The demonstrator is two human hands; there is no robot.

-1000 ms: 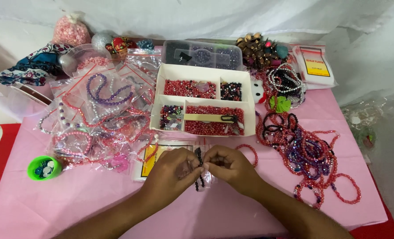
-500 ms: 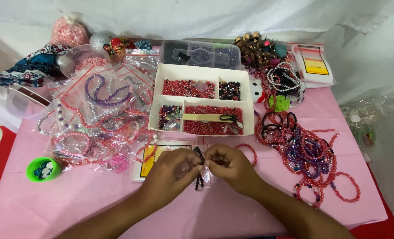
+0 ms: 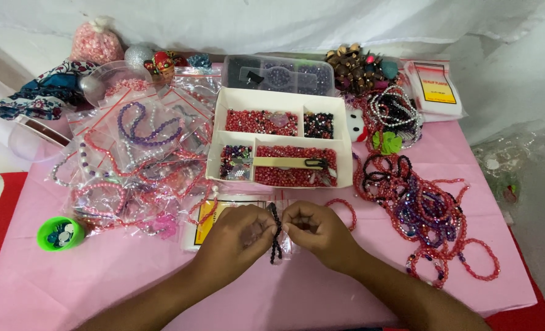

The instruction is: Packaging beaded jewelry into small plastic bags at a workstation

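Right then, I watched left hand [image 3: 235,236] and right hand [image 3: 318,232] pinch the black bead bracelet [image 3: 275,235], hanging twelve-to-six between them.

I see a stack of clear zip bags with red seal strips [image 3: 143,147] spread over the left of the counter [image 3: 101,276], each holding beaded strings. A tied clear bag of pink beads [image 3: 96,41] stands at the far left rear. A white packet with a yellow, red-edged label [image 3: 435,86] lies at the far right rear. A second flat packet with a yellow label [image 3: 214,217] lies just in front of the white divided box [image 3: 281,98], partly under my left hand [image 3: 235,236]. A small clear bag [image 3: 284,242] sits between both hands.
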